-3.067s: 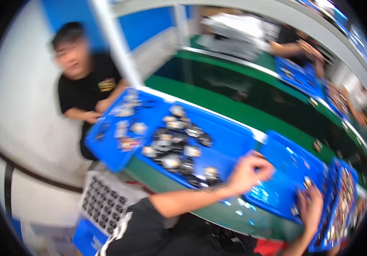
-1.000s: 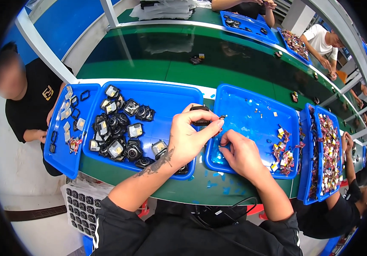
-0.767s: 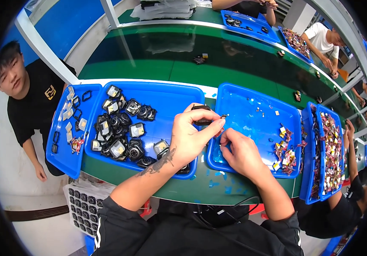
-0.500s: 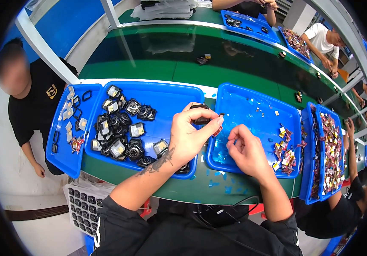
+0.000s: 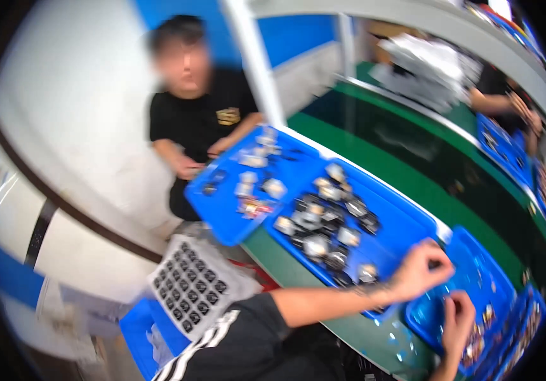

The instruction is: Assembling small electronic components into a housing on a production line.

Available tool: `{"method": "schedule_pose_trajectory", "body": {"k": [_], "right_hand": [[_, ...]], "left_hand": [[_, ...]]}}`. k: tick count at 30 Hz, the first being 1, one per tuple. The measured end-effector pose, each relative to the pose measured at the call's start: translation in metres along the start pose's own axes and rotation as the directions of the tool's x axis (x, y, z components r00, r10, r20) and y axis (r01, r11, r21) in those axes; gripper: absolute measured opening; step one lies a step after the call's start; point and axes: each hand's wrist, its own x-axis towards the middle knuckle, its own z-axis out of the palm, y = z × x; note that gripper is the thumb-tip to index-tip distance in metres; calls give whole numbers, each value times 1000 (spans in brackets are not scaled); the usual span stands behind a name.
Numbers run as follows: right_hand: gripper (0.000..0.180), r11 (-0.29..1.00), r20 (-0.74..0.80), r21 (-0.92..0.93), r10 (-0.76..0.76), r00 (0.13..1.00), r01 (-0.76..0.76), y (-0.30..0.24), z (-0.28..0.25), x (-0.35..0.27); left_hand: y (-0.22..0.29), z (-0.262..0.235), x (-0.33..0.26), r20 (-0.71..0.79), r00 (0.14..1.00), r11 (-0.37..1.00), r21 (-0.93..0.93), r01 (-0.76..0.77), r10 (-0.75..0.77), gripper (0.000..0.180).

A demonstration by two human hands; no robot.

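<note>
Head view, blurred by motion. A large blue tray (image 5: 384, 244) lies on the green table (image 5: 451, 197) and holds a loose cluster of small black and silver parts (image 5: 327, 219), gathered toward its middle and its 9 o'clock side; the strip toward 3 o'clock is bare blue. Touching its 10 o'clock edge, a smaller blue tray (image 5: 222, 213) overhangs the table's near edge and carries a few scattered pale parts. At 4 o'clock a third blue tray (image 5: 486, 289) holds a small heap of mixed parts near its lower corner, the rest of its floor open. The left hand (image 5: 420, 272) sits over the seam between the large and third trays, fingers curled and pinched on a small dark part (image 5: 436, 263). The right hand (image 5: 458, 317), just at 5 o'clock of it, is loosely curled over the third tray; what it holds cannot be told. Beyond the trays, toward 12 o'clock, the table surface is open. Off the table at 7 o'clock rests a grey gridded holder (image 5: 193, 286) above a blue crate (image 5: 143, 336).
</note>
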Motion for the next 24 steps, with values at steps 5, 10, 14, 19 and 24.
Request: {"method": "schedule_pose_trajectory", "body": {"k": [5, 10, 14, 19, 24], "right_hand": [[5, 998, 9, -17, 67, 998, -67, 12, -10, -4], [15, 982, 57, -180, -57, 997, 66, -25, 4, 22], [27, 987, 74, 66, 142, 987, -147, -9, 7, 25], [24, 985, 57, 11, 169, 984, -170, -16, -10, 16], [20, 980, 16, -197, -19, 1000, 22, -21, -10, 12]], "left_hand": [[-3, 6, -2, 12, 994, 988, -113, 106, -105, 12], [20, -28, 4, -24, 993, 991, 76, 113, -112, 13], [5, -27, 10, 47, 978, 976, -70, 205, -202, 8], [7, -13, 7, 60, 977, 972, -107, 209, -204, 7], [12, -12, 1, 63, 970, 965, -106, 241, -235, 6]]}}
